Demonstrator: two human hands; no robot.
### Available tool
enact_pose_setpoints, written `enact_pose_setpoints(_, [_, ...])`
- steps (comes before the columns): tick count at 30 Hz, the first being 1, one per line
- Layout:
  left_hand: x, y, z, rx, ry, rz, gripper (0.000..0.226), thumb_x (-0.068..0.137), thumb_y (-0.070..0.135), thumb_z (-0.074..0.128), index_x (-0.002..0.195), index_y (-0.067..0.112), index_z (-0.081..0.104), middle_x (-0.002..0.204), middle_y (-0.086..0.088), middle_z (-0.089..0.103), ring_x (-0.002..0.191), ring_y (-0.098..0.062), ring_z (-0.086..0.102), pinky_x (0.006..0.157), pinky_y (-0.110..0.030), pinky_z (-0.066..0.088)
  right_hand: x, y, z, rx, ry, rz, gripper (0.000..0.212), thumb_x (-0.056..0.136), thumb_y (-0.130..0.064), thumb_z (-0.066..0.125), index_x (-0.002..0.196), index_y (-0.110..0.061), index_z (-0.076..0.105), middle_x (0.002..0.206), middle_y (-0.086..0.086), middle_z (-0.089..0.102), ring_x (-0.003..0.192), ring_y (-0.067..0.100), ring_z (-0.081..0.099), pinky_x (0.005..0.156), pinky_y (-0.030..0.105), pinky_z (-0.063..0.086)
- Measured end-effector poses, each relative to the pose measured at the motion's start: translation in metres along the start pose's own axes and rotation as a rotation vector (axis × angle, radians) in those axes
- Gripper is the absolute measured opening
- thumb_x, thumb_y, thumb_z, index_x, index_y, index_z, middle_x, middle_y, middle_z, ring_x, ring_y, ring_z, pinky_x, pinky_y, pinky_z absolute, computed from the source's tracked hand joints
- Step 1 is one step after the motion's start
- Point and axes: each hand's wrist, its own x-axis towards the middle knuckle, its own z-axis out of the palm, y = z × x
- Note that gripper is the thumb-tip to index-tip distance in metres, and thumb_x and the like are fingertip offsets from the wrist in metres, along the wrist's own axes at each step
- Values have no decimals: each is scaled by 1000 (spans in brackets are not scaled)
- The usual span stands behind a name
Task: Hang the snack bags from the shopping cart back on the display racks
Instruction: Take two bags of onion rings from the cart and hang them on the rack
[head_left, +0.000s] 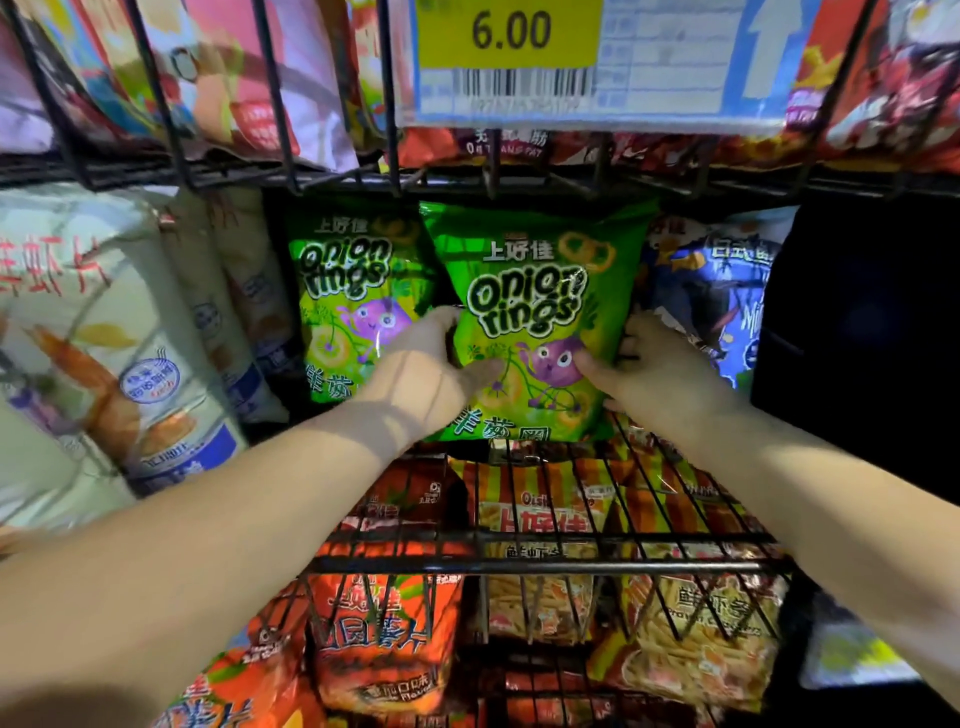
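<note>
As L grip (421, 374), R grip (660, 364) hold it, snack bag (530, 312) sits in rack (545, 564).

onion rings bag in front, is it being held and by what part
The left hand and right hand grip the bag by its lower side edges.

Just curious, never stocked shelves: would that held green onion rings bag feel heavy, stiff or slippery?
Probably light and soft: the held onion rings bag looks puffed with air. Its glossy film may be slippery; the left hand and right hand grip opposite sides.
</note>
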Motion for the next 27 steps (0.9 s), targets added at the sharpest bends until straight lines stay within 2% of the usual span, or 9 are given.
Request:
enact_pose_setpoints(3, [5, -8, 3, 10, -18, -36, 73, 64, 63, 61, 123, 20, 63, 118, -5, 73, 109, -30, 69, 98, -48, 55, 0, 2, 1, -59, -32, 24, 45, 90, -47, 74, 124, -22, 56, 121, 2, 68, 111, 25, 68, 97, 51, 56])
enact_pose_setpoints(5, [3, -7, 2, -11, -34, -62, 82, 69, 69, 66, 136, 23, 56, 131, -4, 69, 119, -29, 65, 105, -46, 52, -2, 1, 2, -88, -57, 40, 51, 90, -53, 71, 127, -23, 55, 121, 1, 69, 111, 25, 67, 98, 50, 56])
enact_pose_setpoints(8, [-4, 5, 0, 49, -59, -104, 80, 91, 52, 70, 156, 19, 38, 153, -5, 51, 139, -29, 50, 116, -36, 39, -9, -5, -1, -141, -78, 73, 58, 90, -59, 67, 131, -21, 54, 118, -1, 67, 110, 25, 66, 99, 45, 54])
enact_pose_setpoints(10, [-6, 8, -3, 88, -51, -114, 79, 95, 44, 70, 158, 15, 32, 156, -6, 47, 141, -26, 47, 113, -26, 37, -15, -11, -5, -162, -68, 60, 59, 92, -57, 66, 134, -20, 52, 123, 1, 66, 110, 21, 63, 95, 37, 52])
enact_pose_setpoints(12, [-12, 15, -9, 126, -47, -148, 82, 93, 48, 69, 158, 14, 32, 155, -4, 48, 141, -24, 47, 104, -17, 33, -23, -19, -10, -214, -59, 41, 60, 92, -58, 66, 135, -18, 50, 129, 1, 65, 107, 19, 61, 86, 31, 47])
enact_pose_setpoints(17, [-43, 46, -33, 317, -95, -221, 81, 93, 54, 65, 154, 12, 33, 158, -11, 40, 143, -27, 41, 111, -27, 32, -51, -39, -31, -341, -32, 29, 88, 87, -64, 68, 153, -16, 38, 147, 4, 58, 130, 25, 58, 104, 37, 49])
enact_pose_setpoints(20, [-74, 69, -51, 418, -145, -110, 77, 92, 54, 67, 152, 18, 35, 153, -8, 43, 139, -26, 44, 108, -27, 35, -86, -56, -50, -395, -21, -36, 88, 87, -62, 69, 157, -21, 35, 151, 4, 54, 134, 24, 55, 106, 33, 47])
enact_pose_setpoints(22, [-103, 85, -62, 471, -170, 16, 78, 91, 55, 65, 153, 18, 36, 151, -7, 43, 141, -24, 41, 113, -29, 34, -117, -67, -62, -497, -25, -123, 81, 91, -60, 66, 157, -26, 34, 142, 7, 60, 126, 25, 59, 98, 33, 50])
enact_pose_setpoints(27, [-164, 127, -87, 780, -151, 246, 77, 93, 61, 56, 158, 26, 33, 155, -7, 36, 142, -30, 38, 114, -43, 39, -190, -95, -92, -687, 22, -369, 70, 90, -50, 72, 151, -27, 47, 143, 6, 55, 130, 30, 54, 101, 43, 51])
